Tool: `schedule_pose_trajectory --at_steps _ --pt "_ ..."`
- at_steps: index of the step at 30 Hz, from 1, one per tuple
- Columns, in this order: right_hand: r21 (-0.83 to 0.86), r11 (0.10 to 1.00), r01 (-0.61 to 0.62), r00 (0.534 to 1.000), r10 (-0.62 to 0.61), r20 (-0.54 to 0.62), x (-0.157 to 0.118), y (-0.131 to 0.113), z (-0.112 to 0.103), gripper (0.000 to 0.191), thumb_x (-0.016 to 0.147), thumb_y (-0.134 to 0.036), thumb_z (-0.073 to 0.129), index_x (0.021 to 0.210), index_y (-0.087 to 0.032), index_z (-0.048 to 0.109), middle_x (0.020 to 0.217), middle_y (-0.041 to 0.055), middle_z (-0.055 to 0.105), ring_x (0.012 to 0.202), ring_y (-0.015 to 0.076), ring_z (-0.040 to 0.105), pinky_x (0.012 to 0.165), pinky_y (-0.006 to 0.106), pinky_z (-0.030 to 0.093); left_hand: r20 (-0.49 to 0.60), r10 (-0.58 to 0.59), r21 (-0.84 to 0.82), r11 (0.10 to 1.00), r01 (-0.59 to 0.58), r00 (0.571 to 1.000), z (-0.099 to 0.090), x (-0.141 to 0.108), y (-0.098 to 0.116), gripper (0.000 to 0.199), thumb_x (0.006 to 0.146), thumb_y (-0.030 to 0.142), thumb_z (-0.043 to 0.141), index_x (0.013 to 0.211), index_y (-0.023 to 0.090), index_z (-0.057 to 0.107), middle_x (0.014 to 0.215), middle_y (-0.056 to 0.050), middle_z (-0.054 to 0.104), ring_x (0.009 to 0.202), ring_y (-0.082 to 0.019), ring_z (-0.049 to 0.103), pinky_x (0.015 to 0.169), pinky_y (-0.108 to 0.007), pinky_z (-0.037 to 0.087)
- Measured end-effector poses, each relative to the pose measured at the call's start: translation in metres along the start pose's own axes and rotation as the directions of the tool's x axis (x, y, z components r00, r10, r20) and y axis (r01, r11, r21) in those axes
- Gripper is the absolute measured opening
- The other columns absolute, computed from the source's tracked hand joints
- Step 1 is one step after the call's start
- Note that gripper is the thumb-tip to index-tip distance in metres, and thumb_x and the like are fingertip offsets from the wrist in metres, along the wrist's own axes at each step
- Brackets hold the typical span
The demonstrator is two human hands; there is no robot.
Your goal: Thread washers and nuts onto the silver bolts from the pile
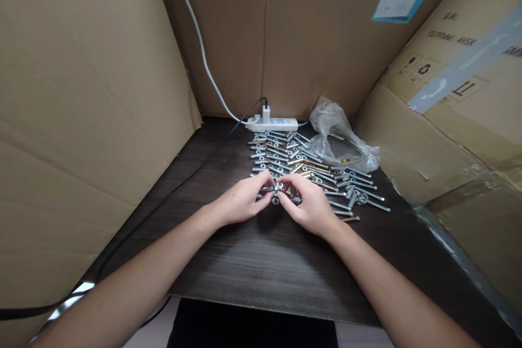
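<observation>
Both hands meet over the near edge of rows of metal bolts and sleeves (277,159) on the dark table (244,261). My left hand (245,198) is closed, thumb and fingers pinching the left end of a small metal piece. From the other side my right hand (308,202) is closed around the right part of the metal hardware. Between the fingertips a nut and a washer (276,189) show. The fingers hide much of the held pieces, so their exact shape is unclear.
A white power strip (277,124) with a plug and cables lies behind the bolts. Right of it is a crumpled clear plastic bag (338,125). Cardboard walls (101,92) stand at the left, back and right. A black cable (179,185) crosses the table's left side.
</observation>
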State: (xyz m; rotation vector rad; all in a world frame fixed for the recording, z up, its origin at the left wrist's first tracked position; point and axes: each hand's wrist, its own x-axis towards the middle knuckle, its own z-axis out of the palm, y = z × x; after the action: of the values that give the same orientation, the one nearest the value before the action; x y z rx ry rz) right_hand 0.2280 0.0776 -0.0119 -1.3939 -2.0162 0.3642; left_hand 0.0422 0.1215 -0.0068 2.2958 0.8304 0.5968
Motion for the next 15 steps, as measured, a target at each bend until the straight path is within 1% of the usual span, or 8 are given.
schedule_pose_trajectory --at_steps 4,9,10,12,13,15 --pt "-0.008 1.000 0.015 0.999 -0.015 0.030 0.0009 0.0021 0.0034 0.020 0.086 -0.033 0.047 0.094 -0.020 0.059 0.082 0.0017 0.062 0.075 0.0113 0.055 0.068 0.022 0.041 0.006 0.015 0.024 1.000 -0.015 1.000 -0.0001 0.0000 -0.0014 0.012 0.087 0.024 0.045 0.097 0.019 0.047 0.089 -0.001 0.058 0.075 -0.013 0.054 0.068 -0.026 0.043" --pt "-0.062 0.998 -0.022 0.996 0.027 0.083 0.0014 0.0048 0.0028 0.031 0.091 -0.036 0.037 0.079 -0.019 0.060 0.076 0.0021 0.063 0.073 0.0114 0.055 0.069 0.023 0.039 0.014 0.023 0.037 0.999 -0.024 1.000 0.0003 -0.0008 -0.0009 0.011 0.086 0.024 0.045 0.095 0.019 0.048 0.088 -0.002 0.058 0.074 -0.014 0.054 0.069 -0.027 0.044" --pt "-0.064 0.997 -0.033 0.996 0.038 0.078 0.0012 0.0044 0.0017 0.031 0.091 -0.036 0.037 0.079 -0.019 0.060 0.076 0.0020 0.063 0.072 0.0114 0.055 0.068 0.023 0.039 0.010 0.023 0.034 0.999 -0.023 1.000 0.0001 -0.0008 -0.0005 0.011 0.086 0.024 0.044 0.096 0.019 0.048 0.088 -0.002 0.058 0.075 -0.014 0.054 0.069 -0.027 0.044" --pt "-0.037 0.998 -0.044 0.997 0.046 0.054 0.0008 0.0027 -0.0003 0.024 0.089 -0.034 0.040 0.087 -0.020 0.060 0.078 0.0012 0.063 0.071 0.0108 0.055 0.067 0.022 0.040 0.006 0.020 0.023 1.000 -0.020 1.000 -0.0003 -0.0006 0.0003 0.011 0.086 0.023 0.044 0.096 0.019 0.048 0.089 -0.002 0.058 0.075 -0.014 0.054 0.069 -0.027 0.044" --pt "-0.015 0.999 -0.042 0.998 0.042 0.043 0.0006 0.0016 -0.0009 0.020 0.088 -0.032 0.043 0.092 -0.021 0.059 0.079 0.0009 0.063 0.070 0.0105 0.055 0.066 0.022 0.040 0.008 0.018 0.017 1.000 -0.018 1.000 -0.0005 -0.0004 0.0007 0.012 0.086 0.023 0.044 0.097 0.019 0.048 0.090 -0.002 0.059 0.076 -0.014 0.054 0.069 -0.027 0.044" --pt "0.016 1.000 -0.021 0.999 0.021 0.034 0.0003 -0.0001 -0.0012 0.019 0.085 -0.030 0.047 0.099 -0.021 0.058 0.080 0.0007 0.063 0.068 0.0102 0.055 0.064 0.021 0.040 0.012 0.015 0.011 1.000 -0.015 1.000 -0.0008 -0.0002 0.0014 0.012 0.086 0.023 0.044 0.097 0.019 0.048 0.090 -0.002 0.059 0.076 -0.014 0.054 0.069 -0.027 0.044"
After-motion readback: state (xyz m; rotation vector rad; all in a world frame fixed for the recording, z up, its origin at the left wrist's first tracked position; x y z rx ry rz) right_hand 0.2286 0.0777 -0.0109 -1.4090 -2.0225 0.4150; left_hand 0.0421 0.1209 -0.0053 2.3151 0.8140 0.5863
